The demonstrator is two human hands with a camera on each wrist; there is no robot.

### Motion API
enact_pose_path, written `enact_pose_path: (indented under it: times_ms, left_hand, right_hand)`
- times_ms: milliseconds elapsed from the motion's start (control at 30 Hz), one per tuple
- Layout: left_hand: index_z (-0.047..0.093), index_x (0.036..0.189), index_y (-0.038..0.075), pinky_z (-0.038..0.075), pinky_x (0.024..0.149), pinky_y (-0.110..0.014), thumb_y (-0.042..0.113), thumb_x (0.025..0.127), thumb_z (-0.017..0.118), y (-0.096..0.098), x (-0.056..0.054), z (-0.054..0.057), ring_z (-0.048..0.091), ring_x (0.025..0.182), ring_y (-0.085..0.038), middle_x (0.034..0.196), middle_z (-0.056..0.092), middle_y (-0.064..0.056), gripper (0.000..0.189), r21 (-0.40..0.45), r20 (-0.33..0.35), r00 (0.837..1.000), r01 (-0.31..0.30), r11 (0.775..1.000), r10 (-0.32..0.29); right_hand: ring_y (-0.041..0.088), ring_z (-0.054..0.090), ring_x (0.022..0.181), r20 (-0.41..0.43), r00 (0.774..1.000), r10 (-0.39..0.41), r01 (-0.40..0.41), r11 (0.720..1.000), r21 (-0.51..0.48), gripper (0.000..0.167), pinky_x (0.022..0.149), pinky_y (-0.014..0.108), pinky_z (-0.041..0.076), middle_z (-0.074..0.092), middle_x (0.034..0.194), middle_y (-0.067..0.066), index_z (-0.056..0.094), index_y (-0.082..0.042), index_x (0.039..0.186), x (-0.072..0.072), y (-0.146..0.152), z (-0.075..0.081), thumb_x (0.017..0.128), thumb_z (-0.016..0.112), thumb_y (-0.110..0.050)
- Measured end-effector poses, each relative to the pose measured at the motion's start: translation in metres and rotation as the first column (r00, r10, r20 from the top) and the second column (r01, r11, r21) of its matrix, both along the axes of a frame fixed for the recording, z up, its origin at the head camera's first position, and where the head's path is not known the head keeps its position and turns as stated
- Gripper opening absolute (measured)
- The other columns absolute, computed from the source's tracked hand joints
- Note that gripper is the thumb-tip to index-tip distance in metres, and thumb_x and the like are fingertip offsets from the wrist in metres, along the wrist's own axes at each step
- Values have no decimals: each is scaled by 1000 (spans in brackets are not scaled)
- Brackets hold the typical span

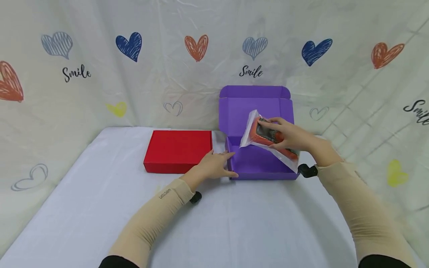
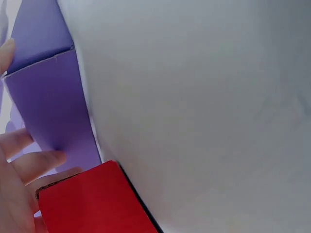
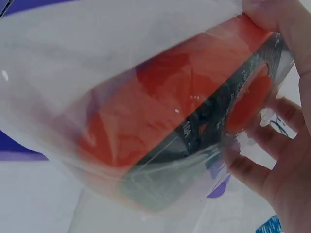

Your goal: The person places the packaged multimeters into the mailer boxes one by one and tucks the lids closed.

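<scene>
The left hand (image 1: 214, 165) reaches forward to the left wall of the open purple cardboard box (image 1: 264, 176), its fingers extended and spread against that wall and its thumb apart from them, near the box's front left corner. The right hand (image 1: 295, 137) comes in from the right of the purple box, palm downward and fingers bent, gripping a clear plastic bag (image 1: 282, 158) from above.

Inside the bag is an orange and dark-grey handheld device (image 3: 165, 92), blocky with rounded corners, with a round orange dial (image 3: 250, 104), and white lettering that includes "10A". Bag and device tilt over the purple box's interior, their left end higher; whether the bag touches the box I cannot tell. The loose plastic spreads beyond the device at both ends.

The purple box's lid (image 1: 234, 115) stands raised at its back. Just left of the purple box lies a closed red cardboard box (image 1: 181, 149). Both boxes rest on a white-covered counter (image 1: 234, 227); behind the purple box hangs a pale sheet (image 1: 221, 18) printed with hearts and "Smile".
</scene>
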State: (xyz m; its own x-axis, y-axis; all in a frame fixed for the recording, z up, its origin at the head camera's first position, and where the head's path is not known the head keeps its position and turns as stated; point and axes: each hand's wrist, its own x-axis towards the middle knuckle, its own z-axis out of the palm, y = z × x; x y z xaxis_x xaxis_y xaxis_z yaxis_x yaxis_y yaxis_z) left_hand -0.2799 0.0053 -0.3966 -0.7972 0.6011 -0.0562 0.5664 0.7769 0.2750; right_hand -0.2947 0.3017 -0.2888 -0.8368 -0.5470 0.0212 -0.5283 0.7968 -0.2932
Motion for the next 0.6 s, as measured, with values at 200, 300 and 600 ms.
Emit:
enact_pose_path:
  times_ms: [200,300,600]
  left_hand:
    - [36,161,16,14,123,-56,63,89,70,-3,0,1,44,144,-23,158,44,-10,92,39,28,1000,-5,999,4]
    - [36,160,14,12,123,-56,62,90,70,-3,-1,1,41,145,-22,158,43,-10,92,55,38,999,-5,998,3]
    - [32,162,14,7,124,-54,63,90,69,-2,-2,-2,35,149,-19,162,37,-8,95,50,84,996,-7,999,3]
  right_hand:
    - [46,44,128,2,994,108,-108,994,-3,86,99,61,48,31,155,26,38,-13,159,-11,-15,-8,86,83,-8]
    - [46,43,129,15,992,128,-128,992,-13,86,98,61,48,31,156,25,38,-14,159,-14,-20,-13,85,82,-7]
    - [44,41,133,44,986,163,-163,987,5,87,100,59,48,32,158,23,42,-14,158,-20,-23,-31,82,82,-2]
